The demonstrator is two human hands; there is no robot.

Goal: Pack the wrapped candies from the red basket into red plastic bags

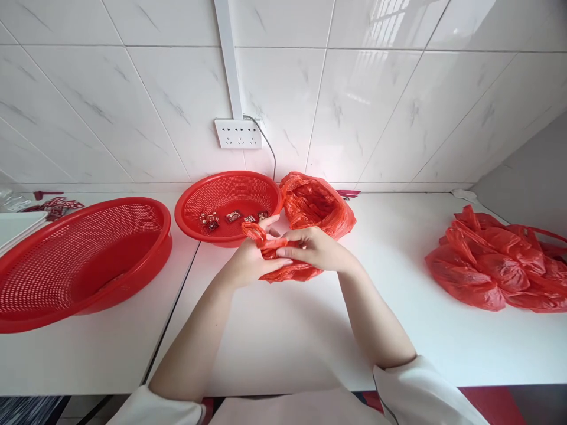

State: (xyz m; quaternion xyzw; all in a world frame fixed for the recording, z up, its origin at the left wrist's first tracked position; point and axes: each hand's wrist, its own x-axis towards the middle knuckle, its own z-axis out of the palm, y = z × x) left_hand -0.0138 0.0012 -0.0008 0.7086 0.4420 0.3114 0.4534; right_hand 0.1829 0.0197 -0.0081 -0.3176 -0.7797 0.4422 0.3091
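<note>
Between my hands is a crumpled red plastic bag (pixel 295 273), held above the white table. My left hand (pixel 254 260) is closed on its left side, where a twisted loop of the plastic sticks up. With thumb and fingers pinched, my right hand (pixel 316 251) grips the same bag from the right. Just beyond them stands a round red basket (pixel 199 203) with several small wrapped packets (pixel 233 216) on its bottom. To its right sits another red plastic bag (pixel 341 215), its mouth wide and facing up. What the held bag contains is hidden.
A larger red basket (pixel 153 236) stands at the left. Several filled red bags (pixel 500 265) are heaped at the right. Behind, a power strip (pixel 239 134) with a grey cable is fixed to the tiled wall. White trays (pixel 20 227) lie at the far left edge.
</note>
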